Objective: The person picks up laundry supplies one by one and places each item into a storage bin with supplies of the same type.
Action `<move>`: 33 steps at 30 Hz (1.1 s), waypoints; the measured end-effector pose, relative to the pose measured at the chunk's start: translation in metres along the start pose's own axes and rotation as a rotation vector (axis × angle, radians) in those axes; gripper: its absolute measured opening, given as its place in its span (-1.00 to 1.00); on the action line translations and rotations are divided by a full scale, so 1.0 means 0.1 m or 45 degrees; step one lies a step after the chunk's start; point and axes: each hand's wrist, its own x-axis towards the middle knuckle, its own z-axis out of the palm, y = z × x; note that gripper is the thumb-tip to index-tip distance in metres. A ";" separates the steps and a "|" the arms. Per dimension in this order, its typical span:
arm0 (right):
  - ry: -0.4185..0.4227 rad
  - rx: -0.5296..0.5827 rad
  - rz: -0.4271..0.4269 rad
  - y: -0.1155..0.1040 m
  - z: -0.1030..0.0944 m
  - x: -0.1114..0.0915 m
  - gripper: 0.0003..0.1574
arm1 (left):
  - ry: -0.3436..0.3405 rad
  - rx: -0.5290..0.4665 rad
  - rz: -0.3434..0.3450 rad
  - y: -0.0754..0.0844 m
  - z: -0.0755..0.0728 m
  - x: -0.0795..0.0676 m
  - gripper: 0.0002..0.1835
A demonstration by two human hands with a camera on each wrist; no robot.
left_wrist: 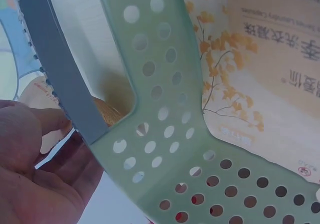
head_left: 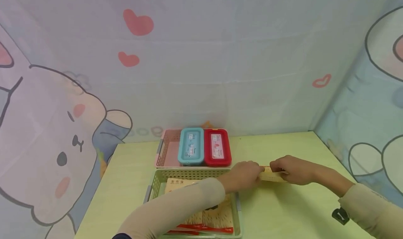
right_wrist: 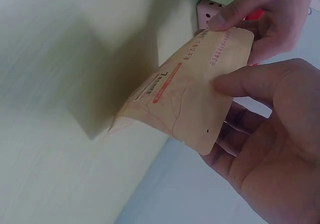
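Note:
Both hands hold a tan printed pouch (right_wrist: 195, 93) above the table, to the right of a green basket (head_left: 238, 214). My left hand (head_left: 247, 176) pinches one corner between thumb and fingers. At the other corner of the same edge, my right hand (head_left: 296, 169) pinches the pouch with its thumb on the printed face. From that edge the pouch hangs bent, red lettering visible in the right wrist view. Inside the green basket lie several similar laundry capsule pouches (head_left: 220, 218) with red bottom edges, partly hidden by my left sleeve.
Behind the green basket is a pink basket (head_left: 171, 150) holding a light-blue lidded box (head_left: 191, 146) and a red lidded box (head_left: 218, 148). The yellow-green table (head_left: 283, 144) meets a printed curtain at its back and sides.

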 end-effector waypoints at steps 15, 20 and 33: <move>0.057 -0.045 0.158 0.22 -0.02 -0.16 -0.81 | 0.068 -0.110 -0.013 -0.04 -0.12 -0.03 -0.86; 0.105 -0.118 0.086 0.26 -0.03 -0.18 -0.71 | 0.074 -0.129 -0.015 -0.06 -0.11 -0.03 -0.88; 0.213 -0.231 0.106 0.27 -0.02 -0.18 -0.66 | 0.156 -0.120 -0.004 -0.13 -0.12 0.04 -0.83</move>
